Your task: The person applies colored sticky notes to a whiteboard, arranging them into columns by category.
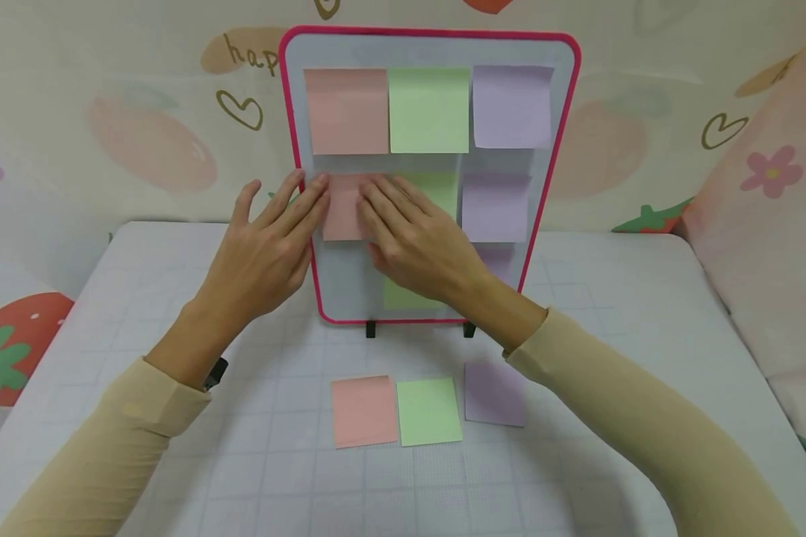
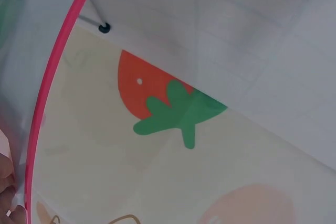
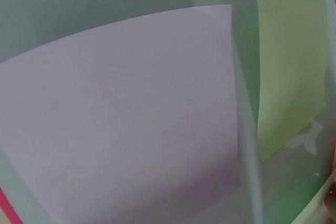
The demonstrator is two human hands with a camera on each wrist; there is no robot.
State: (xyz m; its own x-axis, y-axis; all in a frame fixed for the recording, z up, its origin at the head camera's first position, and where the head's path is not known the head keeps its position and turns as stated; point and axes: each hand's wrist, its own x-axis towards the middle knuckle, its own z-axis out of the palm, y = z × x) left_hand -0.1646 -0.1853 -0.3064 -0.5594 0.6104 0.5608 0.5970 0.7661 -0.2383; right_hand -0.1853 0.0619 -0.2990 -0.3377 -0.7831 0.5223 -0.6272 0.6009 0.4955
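A whiteboard with a pink rim (image 1: pixel 551 175) stands upright, bearing sticky notes in rows. In the middle row, my right hand (image 1: pixel 426 242) lays its fingers on the right part of a pink sticky note (image 1: pixel 342 209). My left hand (image 1: pixel 265 246) spreads its fingers at the board's left edge, fingertips at that note's left side. Behind the right hand, a green note (image 1: pixel 436 190) of the same row is partly covered. A lower green note (image 1: pixel 406 296) and a lower purple note (image 1: pixel 497 261) are also partly hidden. The right wrist view shows a purple note (image 3: pixel 136 114) up close.
Along the board's top run a pink note (image 1: pixel 348 112), a green note (image 1: pixel 430 110) and a purple note (image 1: pixel 513 108). Flat on the white table (image 1: pixel 275 462) lie another pink note (image 1: pixel 365 412), green note (image 1: pixel 430 412) and purple note (image 1: pixel 493 395). Strawberry-printed cloth (image 1: pixel 154 142) hangs behind.
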